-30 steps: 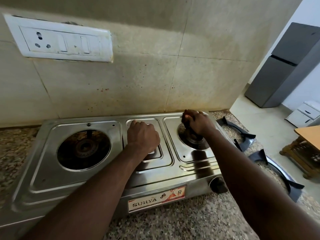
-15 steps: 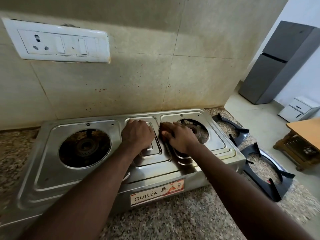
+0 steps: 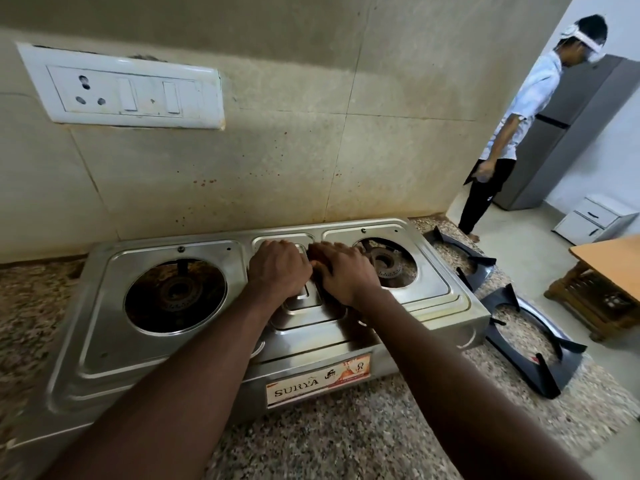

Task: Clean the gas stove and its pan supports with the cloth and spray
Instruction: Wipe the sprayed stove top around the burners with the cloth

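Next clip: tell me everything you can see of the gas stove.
The stove is a two-burner, stainless-steel unit with a SURYA label on its front, sitting on the speckled counter by the tiled wall. Both burners are bare; the left well looks dark and grimy. The pan supports lie off it on the counter to the right. The left hand and right hand rest on its raised centre panel.

I count one gas stove [image 3: 104,341] with two burners [image 3: 175,292] [image 3: 386,263], two pan supports [image 3: 479,260] [image 3: 554,375] on one table [image 3: 329,438], two grips, left grip [image 3: 280,268] and right grip [image 3: 346,271], one switchboard [image 3: 121,88], one fridge [image 3: 554,140] and one other person [image 3: 519,116].
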